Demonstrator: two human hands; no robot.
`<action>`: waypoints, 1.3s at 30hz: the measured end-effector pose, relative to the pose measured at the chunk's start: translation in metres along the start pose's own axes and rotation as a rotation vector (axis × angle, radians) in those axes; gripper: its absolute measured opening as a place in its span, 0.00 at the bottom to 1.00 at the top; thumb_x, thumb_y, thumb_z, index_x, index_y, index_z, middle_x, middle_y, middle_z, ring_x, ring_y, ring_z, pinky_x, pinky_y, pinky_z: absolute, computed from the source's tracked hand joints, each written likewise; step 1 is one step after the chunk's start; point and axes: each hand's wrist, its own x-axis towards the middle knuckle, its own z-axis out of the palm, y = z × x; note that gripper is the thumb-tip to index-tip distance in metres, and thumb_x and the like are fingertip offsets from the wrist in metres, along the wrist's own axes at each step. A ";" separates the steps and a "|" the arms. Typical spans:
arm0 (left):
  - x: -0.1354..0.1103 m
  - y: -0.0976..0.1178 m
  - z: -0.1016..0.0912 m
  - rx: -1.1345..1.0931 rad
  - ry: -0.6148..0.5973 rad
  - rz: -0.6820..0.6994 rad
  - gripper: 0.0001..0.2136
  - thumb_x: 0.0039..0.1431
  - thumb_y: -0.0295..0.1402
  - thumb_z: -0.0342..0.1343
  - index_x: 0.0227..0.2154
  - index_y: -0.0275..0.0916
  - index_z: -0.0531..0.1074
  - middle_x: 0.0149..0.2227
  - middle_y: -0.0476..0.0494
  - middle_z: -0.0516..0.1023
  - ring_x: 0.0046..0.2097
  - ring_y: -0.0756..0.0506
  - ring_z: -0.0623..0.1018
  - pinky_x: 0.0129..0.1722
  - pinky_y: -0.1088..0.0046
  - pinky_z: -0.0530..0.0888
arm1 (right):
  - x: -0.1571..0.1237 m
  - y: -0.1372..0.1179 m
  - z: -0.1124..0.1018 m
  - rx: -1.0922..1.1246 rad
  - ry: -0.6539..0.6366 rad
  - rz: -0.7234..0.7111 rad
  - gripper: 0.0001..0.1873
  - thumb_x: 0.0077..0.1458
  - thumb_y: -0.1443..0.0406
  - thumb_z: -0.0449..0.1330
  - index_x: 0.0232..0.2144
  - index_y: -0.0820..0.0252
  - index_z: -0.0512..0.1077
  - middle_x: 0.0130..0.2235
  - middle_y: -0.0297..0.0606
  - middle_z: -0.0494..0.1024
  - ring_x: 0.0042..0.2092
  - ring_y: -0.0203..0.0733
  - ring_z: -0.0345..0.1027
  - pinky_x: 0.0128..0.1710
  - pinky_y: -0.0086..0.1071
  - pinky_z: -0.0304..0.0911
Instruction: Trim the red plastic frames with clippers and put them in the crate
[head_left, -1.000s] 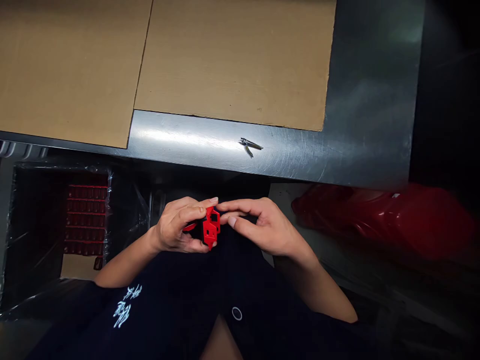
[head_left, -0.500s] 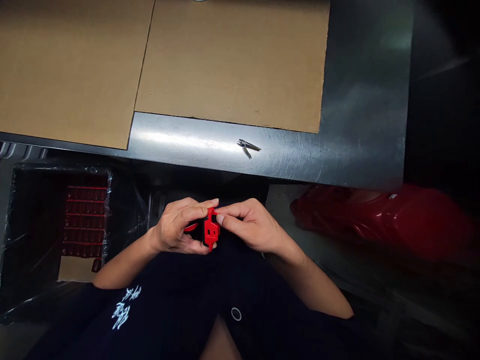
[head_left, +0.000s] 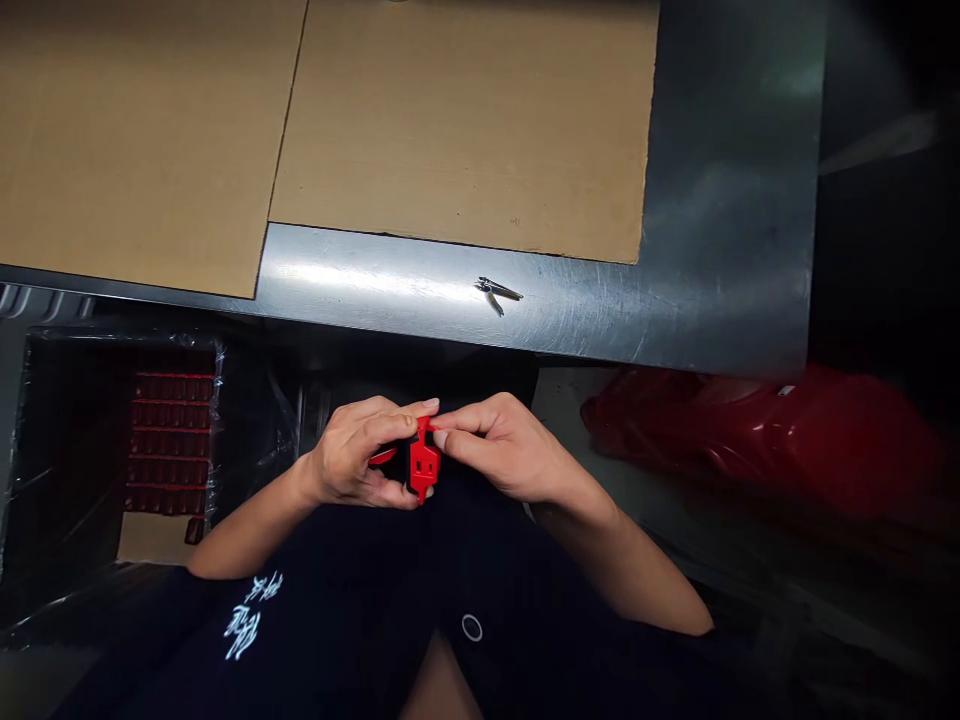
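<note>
Above my lap, my left hand (head_left: 364, 453) is closed around a small red plastic part (head_left: 425, 465) with black edges and two small dark slots in its face. Thumb and fingers grip it from the left, and a bit of red shows between them. My right hand (head_left: 506, 447) pinches the upper right edge of the same part between thumb and forefinger. Whether a smaller piece lies in that pinch is hidden. Small metal nippers (head_left: 497, 293) lie with handles spread on the steel table beyond my hands.
Cardboard sheets (head_left: 465, 130) cover much of the steel table (head_left: 720, 290). At left, a plastic-lined box (head_left: 221, 375) holds rows of dark red parts (head_left: 171, 442) beside bare cardboard. Large red glossy plastic (head_left: 750, 430) lies at right, below the table edge.
Hardly anything differs. The red part is tilted very slightly in my left hand, and my right forearm has shifted a touch outward.
</note>
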 end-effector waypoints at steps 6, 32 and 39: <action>0.002 0.001 0.001 0.000 0.005 0.012 0.42 0.47 0.47 0.74 0.61 0.35 0.65 0.49 0.23 0.83 0.40 0.42 0.86 0.34 0.70 0.83 | -0.004 -0.001 -0.005 0.025 -0.053 0.006 0.18 0.62 0.60 0.57 0.37 0.63 0.85 0.26 0.32 0.76 0.27 0.33 0.60 0.29 0.30 0.54; 0.003 0.000 0.001 -0.040 -0.011 0.006 0.42 0.47 0.46 0.74 0.62 0.38 0.64 0.51 0.25 0.83 0.44 0.41 0.86 0.36 0.70 0.83 | -0.005 -0.002 -0.008 -0.030 -0.080 -0.057 0.14 0.58 0.65 0.56 0.32 0.63 0.82 0.22 0.29 0.69 0.24 0.30 0.51 0.25 0.28 0.49; 0.003 -0.002 0.004 -0.018 -0.004 0.002 0.42 0.45 0.48 0.75 0.60 0.36 0.65 0.49 0.25 0.84 0.40 0.42 0.86 0.35 0.69 0.83 | -0.006 0.001 -0.003 -0.014 -0.005 -0.028 0.16 0.64 0.60 0.57 0.34 0.63 0.82 0.28 0.34 0.78 0.29 0.33 0.63 0.31 0.28 0.58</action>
